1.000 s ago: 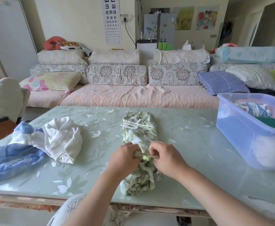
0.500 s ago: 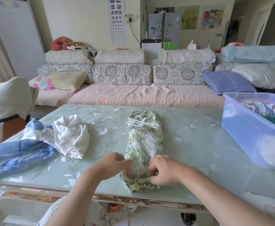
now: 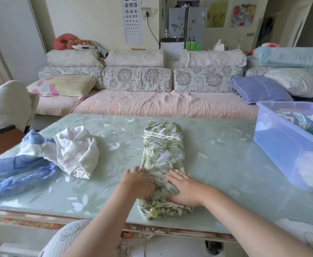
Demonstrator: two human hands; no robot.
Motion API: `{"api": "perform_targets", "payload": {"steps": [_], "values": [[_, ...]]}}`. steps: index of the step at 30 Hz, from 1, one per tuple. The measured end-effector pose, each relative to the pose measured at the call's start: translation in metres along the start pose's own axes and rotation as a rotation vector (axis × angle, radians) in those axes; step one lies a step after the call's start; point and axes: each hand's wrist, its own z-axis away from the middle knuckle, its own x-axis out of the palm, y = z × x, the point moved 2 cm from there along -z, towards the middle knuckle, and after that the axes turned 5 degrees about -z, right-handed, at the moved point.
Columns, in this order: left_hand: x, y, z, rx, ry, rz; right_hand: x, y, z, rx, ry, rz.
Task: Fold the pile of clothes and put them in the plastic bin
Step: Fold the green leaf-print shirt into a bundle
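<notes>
Head view shows you the folded green leaf-print garment (image 3: pixel 163 154) lying lengthwise at the middle of the table (image 3: pixel 216 164); its near end sits just inside the table's near edge. Your right hand (image 3: pixel 185 190) lies flat on the near end of the garment, fingers spread and pressing down. Your left hand (image 3: pixel 139 182) rests against the garment's left edge with the fingers pointing forward; you cannot tell whether the thumb grips the fabric.

A broad strip of bare table surface separates the garment from the plastic bin (image 3: pixel 281 149) at the right edge; the bin already holds folded clothes. A narrower strip separates the garment from the crumpled white garment (image 3: pixel 77 151) on the left; the blue garment (image 3: pixel 16 169) touches the white one and reaches the table's left edge.

Compared with half a second ago, both hands no longer curl together at the near end; the right hand has opened flat, and the left hand has shifted to the side edge. The garment keeps its place.

On the far wall, the eye chart (image 3: pixel 132 19) carries rows of E symbols turned in different directions; other markings are too small to read.
</notes>
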Motion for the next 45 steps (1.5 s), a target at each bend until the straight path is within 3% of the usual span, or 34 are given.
{"api": "perform_targets", "payload": {"steps": [3, 5, 7, 9, 14, 19, 23, 25, 28, 33, 38, 42, 45], "values": [[-0.016, 0.002, -0.001, -0.07, 0.273, -0.028, -0.014, -0.003, -0.008, -0.008, 0.082, 0.041], [-0.02, 0.004, -0.013, -0.04, 0.491, 0.113, -0.024, -0.008, -0.015, -0.027, 0.302, 0.025], [-0.021, 0.008, -0.029, 0.078, 0.585, 0.269, -0.027, -0.007, -0.023, -0.039, 0.505, 0.005], [-0.013, 0.011, -0.043, 0.196, 0.499, 0.265, -0.023, -0.002, -0.03, -0.064, 0.533, 0.045], [0.022, 0.006, -0.053, 0.16, 0.1, 0.146, -0.005, 0.022, -0.038, -0.002, 0.114, 0.092], [0.029, -0.001, -0.046, 0.134, 0.165, 0.127, -0.002, 0.026, -0.036, 0.004, 0.045, 0.152], [0.015, 0.006, -0.025, 0.297, 0.371, 0.242, -0.006, 0.014, -0.03, -0.084, 0.102, 0.131], [0.021, 0.008, -0.009, 0.354, 0.293, 0.309, -0.003, 0.008, -0.022, -0.107, 0.041, 0.063], [0.043, 0.004, 0.006, 0.36, 0.205, 0.187, 0.008, 0.004, -0.01, -0.097, -0.042, 0.088], [0.049, -0.001, 0.019, 0.341, 0.352, 0.23, 0.01, -0.002, 0.009, -0.197, 0.111, 0.059], [0.04, -0.009, 0.029, 0.495, 0.597, 0.425, 0.006, -0.011, 0.033, -0.418, 0.241, 0.214], [0.033, -0.011, 0.036, 0.448, 0.523, 0.496, 0.005, -0.008, 0.036, -0.433, 0.252, 0.282], [0.024, -0.01, 0.042, 0.476, 0.322, 0.448, 0.01, -0.005, 0.028, -0.464, 0.279, 0.382]]}}
